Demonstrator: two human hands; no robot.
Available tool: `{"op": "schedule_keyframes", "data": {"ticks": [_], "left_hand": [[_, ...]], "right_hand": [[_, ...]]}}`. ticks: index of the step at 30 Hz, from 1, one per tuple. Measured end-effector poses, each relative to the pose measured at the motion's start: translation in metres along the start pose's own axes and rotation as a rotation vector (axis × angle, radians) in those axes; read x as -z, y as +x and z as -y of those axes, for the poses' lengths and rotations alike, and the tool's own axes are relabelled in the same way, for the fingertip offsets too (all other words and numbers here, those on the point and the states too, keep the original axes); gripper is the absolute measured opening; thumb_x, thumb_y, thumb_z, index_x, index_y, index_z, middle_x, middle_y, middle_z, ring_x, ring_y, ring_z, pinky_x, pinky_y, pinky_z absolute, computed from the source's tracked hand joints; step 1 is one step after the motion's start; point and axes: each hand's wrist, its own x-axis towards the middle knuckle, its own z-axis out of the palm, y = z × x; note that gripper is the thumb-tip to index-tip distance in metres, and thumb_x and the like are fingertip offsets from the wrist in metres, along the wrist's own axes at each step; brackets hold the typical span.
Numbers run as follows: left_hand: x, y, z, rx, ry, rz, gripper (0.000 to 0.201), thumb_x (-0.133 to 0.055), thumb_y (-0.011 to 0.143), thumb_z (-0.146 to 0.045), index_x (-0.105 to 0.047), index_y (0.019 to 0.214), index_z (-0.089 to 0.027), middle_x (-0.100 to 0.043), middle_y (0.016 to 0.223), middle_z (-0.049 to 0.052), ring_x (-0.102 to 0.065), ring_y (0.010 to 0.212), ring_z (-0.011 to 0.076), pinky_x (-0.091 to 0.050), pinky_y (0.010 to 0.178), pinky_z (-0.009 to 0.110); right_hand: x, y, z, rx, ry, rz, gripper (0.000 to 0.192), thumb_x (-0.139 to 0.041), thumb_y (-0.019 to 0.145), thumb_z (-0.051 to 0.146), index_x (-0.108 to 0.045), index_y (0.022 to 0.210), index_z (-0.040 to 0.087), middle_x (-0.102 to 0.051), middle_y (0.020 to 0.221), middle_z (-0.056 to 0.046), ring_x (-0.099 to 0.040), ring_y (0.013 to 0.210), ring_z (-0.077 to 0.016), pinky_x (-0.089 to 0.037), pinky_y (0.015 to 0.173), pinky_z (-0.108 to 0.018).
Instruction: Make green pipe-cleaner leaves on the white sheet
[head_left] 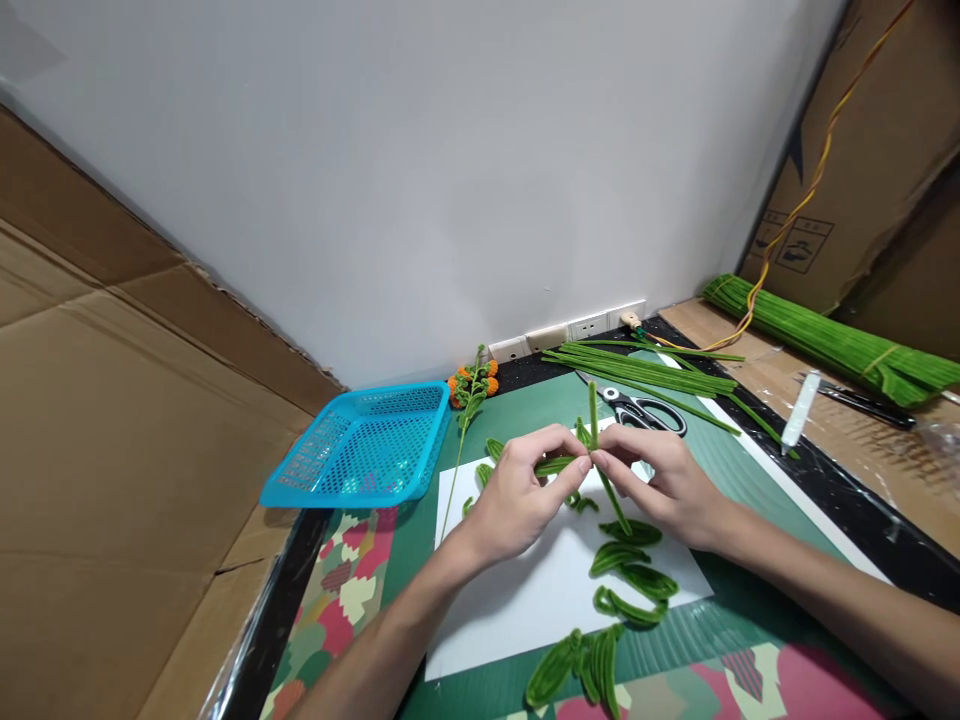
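While both hands [517,500] [667,490] pinch green strips [592,408], a basket [345,497] sits apart.

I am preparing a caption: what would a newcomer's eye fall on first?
Probably the bright blue basket at left. Next, the left hand and right hand near the centre, holding green fuzzy strips above white paper. Small orange flowers stand out just right of the basket.

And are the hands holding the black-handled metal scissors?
No, the left hand and right hand pinch fuzzy green strips, and the scissors lie beyond.
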Motion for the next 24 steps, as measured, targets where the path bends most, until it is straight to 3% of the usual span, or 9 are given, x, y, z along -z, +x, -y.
{"op": "schedule_keyframes", "data": {"ticks": [4, 10, 16, 20, 24], "left_hand": [[-0.002, -0.003, 0.0, -0.127, 0.081, -0.051, 0.019, -0.062, 0.101, -0.025, -0.07, 0.086, -0.016, -0.065, 0.079, 0.001, -0.056, 0.072, 0.0127, -0.04, 0.065, 0.024], [-0.002, -0.006, 0.009, -0.632, 0.434, -0.082, 0.02, -0.053, 0.098, -0.01, -0.062, 0.081, -0.016, -0.057, 0.068, 0.001, -0.047, 0.061, 0.0129, -0.035, 0.055, 0.028], [0.002, -0.001, 0.018, -0.971, 0.87, -0.128, 0.028, -0.048, 0.099, -0.005, -0.063, 0.078, -0.014, -0.055, 0.065, 0.001, -0.045, 0.058, 0.0154, -0.035, 0.053, 0.032], [0.001, 0.0, 0.024, -1.115, 1.043, -0.14, 0.022, -0.056, 0.097, -0.006, -0.067, 0.079, -0.012, -0.057, 0.069, 0.003, -0.051, 0.06, 0.0154, -0.038, 0.053, 0.031], [-0.003, 0.005, 0.03, -1.166, 1.035, -0.154, 0.025, -0.053, 0.099, -0.008, -0.07, 0.081, -0.011, -0.062, 0.073, 0.005, -0.052, 0.062, 0.0155, -0.039, 0.052, 0.031]], "right_hand": [[-0.005, -0.001, 0.006, -0.142, 0.193, 0.013, 0.027, -0.055, 0.107, 0.033, -0.06, 0.084, 0.02, -0.053, 0.069, 0.003, -0.048, 0.059, -0.0118, -0.036, 0.053, -0.025], [-0.021, -0.009, 0.005, -0.257, 0.403, -0.062, 0.03, -0.057, 0.106, 0.039, -0.062, 0.084, 0.019, -0.049, 0.07, 0.003, -0.041, 0.058, -0.01, -0.032, 0.051, -0.023], [-0.029, -0.008, 0.001, -0.424, 0.584, -0.09, 0.028, -0.078, 0.091, 0.038, -0.065, 0.076, 0.017, -0.046, 0.059, 0.006, -0.037, 0.048, -0.0076, -0.025, 0.042, -0.021], [-0.031, -0.004, 0.009, -0.681, 0.815, -0.109, 0.039, -0.086, 0.079, 0.043, -0.06, 0.065, 0.017, -0.041, 0.05, 0.008, -0.03, 0.041, -0.0055, -0.022, 0.037, -0.019], [-0.023, 0.002, 0.016, -0.909, 0.953, -0.082, 0.046, -0.087, 0.073, 0.046, -0.051, 0.06, 0.02, -0.039, 0.046, 0.01, -0.023, 0.036, -0.0036, -0.015, 0.034, -0.018]]}}
